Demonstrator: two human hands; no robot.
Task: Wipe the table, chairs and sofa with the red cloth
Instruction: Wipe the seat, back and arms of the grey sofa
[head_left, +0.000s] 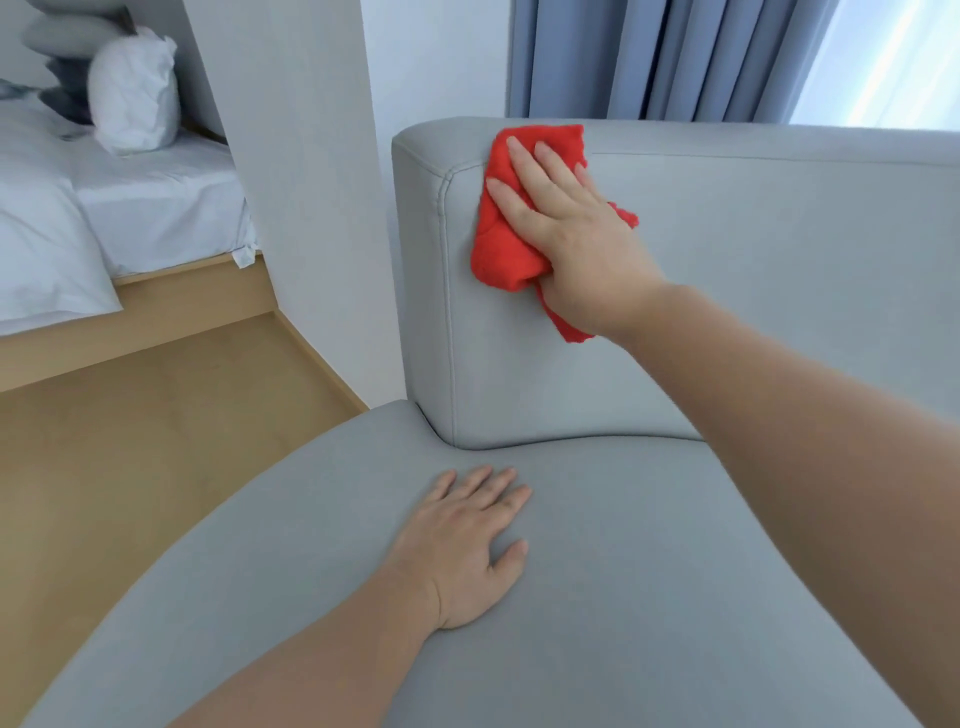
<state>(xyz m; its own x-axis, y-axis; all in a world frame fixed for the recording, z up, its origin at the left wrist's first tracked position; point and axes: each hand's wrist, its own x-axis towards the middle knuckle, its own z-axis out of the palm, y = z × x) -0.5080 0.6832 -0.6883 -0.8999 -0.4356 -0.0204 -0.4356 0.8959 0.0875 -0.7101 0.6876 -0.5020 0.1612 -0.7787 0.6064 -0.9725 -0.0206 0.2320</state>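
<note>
Fingers (524, 161) of the right hand (576, 228) lie straight and slightly spread, pressing the red cloth (501, 254) flat against the front of the sofa backrest (753, 286), close to its upper corner on the person's left. The thumb is hidden under the palm. Loose cloth bunches out below the palm and trails beside the wrist. It looks soft, light and limp, so it should slide readily under a flat palm and fold easily. Gathering the loose bunch under the palm would probably stop it dragging. Below the backrest, the left hand (462, 545) rests on the seat cushion (649, 571), fingers straight and a little apart, holding nothing. No brand, label or writing can be read anywhere.
</note>
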